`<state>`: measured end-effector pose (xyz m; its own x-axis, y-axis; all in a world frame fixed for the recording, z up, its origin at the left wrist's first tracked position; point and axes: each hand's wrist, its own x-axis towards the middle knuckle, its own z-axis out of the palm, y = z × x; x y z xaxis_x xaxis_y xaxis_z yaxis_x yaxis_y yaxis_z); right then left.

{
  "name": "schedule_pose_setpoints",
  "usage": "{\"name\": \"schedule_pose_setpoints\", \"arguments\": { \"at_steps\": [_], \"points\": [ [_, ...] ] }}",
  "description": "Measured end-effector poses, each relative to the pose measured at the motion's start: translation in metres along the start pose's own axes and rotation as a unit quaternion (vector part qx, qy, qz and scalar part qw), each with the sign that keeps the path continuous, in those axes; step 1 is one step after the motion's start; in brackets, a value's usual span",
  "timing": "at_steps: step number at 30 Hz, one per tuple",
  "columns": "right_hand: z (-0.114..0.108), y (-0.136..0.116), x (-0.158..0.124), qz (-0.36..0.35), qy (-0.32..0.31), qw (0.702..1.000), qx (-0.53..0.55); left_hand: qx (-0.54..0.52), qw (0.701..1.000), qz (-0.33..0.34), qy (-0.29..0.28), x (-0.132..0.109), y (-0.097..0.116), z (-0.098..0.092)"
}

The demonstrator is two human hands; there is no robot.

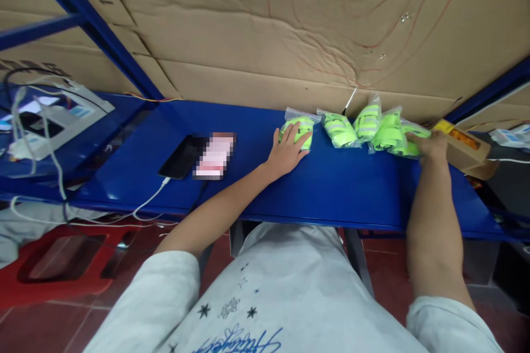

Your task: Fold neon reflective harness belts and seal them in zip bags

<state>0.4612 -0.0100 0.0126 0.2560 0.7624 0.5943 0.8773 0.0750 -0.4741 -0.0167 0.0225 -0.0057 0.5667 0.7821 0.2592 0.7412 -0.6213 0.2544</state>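
Note:
Several clear bags with neon-yellow reflective straps lie in a row along the back of the blue shelf (331,193). My left hand (290,150) rests with spread fingers on the leftmost bag (303,124). Another bag (338,131) lies just right of it, beside more bags (367,121) grouped closely together. At the right end of the row, my right hand (433,145) touches the last bag (409,143); its fingers are blurred and partly hidden. Right beside that hand is an open cardboard box (466,151) with a yellow and orange part.
A black phone (182,157) with a white cable and a second phone with a blurred pink screen (215,156) lie at the left. Cardboard (248,38) backs the shelf. Blue posts (111,38) frame it. A red stool (58,265) stands at lower left.

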Motion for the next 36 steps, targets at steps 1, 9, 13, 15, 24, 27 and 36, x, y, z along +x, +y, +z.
{"name": "schedule_pose_setpoints", "arguments": {
  "at_steps": [1,9,13,15,24,27,36],
  "points": [
    [-0.004,0.002,0.0,0.036,0.05,0.998,-0.008,-0.007,1.0,-0.006,0.005,0.004,-0.004,0.002],
    [-0.009,-0.086,-0.019,-0.098,0.261,0.949,-0.146,-0.097,0.981,0.101,0.134,0.005,-0.007,-0.001],
    [0.012,-0.157,-0.048,-0.241,0.221,0.928,-0.176,-0.182,0.923,0.215,0.26,-0.014,0.016,-0.012],
    [0.021,-0.186,-0.065,-0.321,0.128,0.929,-0.135,-0.203,0.901,0.217,0.315,-0.018,0.022,-0.015],
    [0.046,-0.21,-0.085,-0.365,-0.073,0.928,0.007,-0.604,0.787,0.011,0.122,-0.004,0.015,-0.012],
    [0.046,-0.21,-0.082,-0.313,0.008,0.949,0.02,-0.703,0.708,-0.065,0.011,0.001,0.01,-0.011],
    [0.035,-0.239,-0.102,-0.361,-0.155,0.909,0.139,-0.714,0.654,-0.026,-0.249,-0.005,0.016,-0.007]
  ]
}}
